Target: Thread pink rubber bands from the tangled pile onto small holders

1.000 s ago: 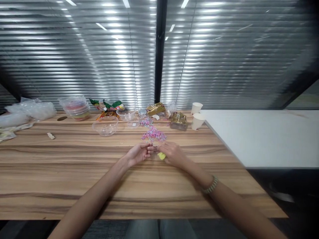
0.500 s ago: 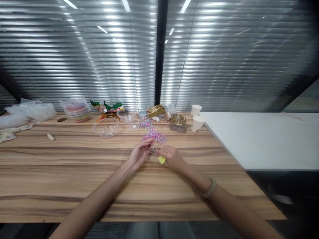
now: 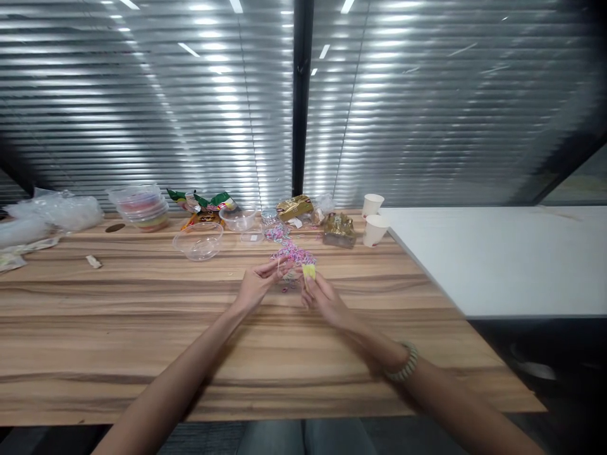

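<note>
My right hand (image 3: 323,299) is closed on a small yellow piece (image 3: 309,272), held upright between thumb and fingers. To its left, my left hand (image 3: 258,284) has its fingertips pinched together, with something thin and pale at the tips, too small to name. Just beyond both hands lies a pile of small pink, purple and blue loops (image 3: 296,254) on the wooden table (image 3: 142,341). A smaller heap of the same loops (image 3: 275,233) is behind it. A few loops are scattered beneath the fingers.
Clear bowls (image 3: 198,243), stacked lidded tubs (image 3: 141,207) and green snack packets (image 3: 203,202) stand back left. Gold wrapping (image 3: 338,229) and two paper cups (image 3: 375,230) are back right. Plastic bags (image 3: 61,212) lie far left. A white surface (image 3: 502,265) adjoins on the right.
My right hand has turned, bringing the yellow piece from below its fingers to upright above them. My left hand has shifted slightly left, its fingers reaching flatter.
</note>
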A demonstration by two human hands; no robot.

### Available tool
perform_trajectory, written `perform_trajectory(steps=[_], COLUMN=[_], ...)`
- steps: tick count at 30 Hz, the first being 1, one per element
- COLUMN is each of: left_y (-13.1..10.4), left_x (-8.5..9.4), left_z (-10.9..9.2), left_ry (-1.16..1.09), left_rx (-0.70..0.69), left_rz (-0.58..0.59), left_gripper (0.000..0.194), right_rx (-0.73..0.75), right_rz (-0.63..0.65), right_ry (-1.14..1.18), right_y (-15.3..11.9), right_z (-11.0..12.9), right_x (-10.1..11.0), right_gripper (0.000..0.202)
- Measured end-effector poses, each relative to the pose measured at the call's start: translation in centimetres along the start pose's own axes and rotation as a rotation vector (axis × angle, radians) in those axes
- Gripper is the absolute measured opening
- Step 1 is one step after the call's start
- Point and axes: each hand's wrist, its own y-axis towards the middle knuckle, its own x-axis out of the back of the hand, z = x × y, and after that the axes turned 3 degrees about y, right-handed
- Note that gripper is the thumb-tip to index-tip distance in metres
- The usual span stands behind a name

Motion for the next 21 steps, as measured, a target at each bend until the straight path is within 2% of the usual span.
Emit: perform_trajectory(steps=[2, 5, 8, 12, 21], left_y=[-0.1, -0.3, -0.4, -0.4, -0.4], left_x=[-0.2, -0.6, -0.9, -1.1, -1.4], left_z=[0.4, 0.7, 0.6, 0.7, 0.8], left_ry=[0.092, 0.093, 0.031, -0.026, 0.005], left_rx=[0.011, 0.036, 0.072, 0.11, 0.107], left_rz=[0.022, 0.026, 0.038, 0.057, -0.101], left_gripper=[0.043, 0.042, 0.043, 0.049, 0.053], right_rx=[-0.089, -0.183, -0.247, -0.362, -0.463], right_rz=[0.07, 0.112, 0.122, 0.203, 0.236], right_ry=[0.241, 0.403, 0.441, 0.484, 0.583], right_y=[0.2, 0.4, 0.4, 0.2, 0.3], right_z=[-0.3, -0.4, -0.1, 0.1, -0.1], right_x=[-0.2, -0.2, -0.1, -0.2, 0.2], right_gripper=[0.038, 0.037, 0.038, 0.04, 0.035])
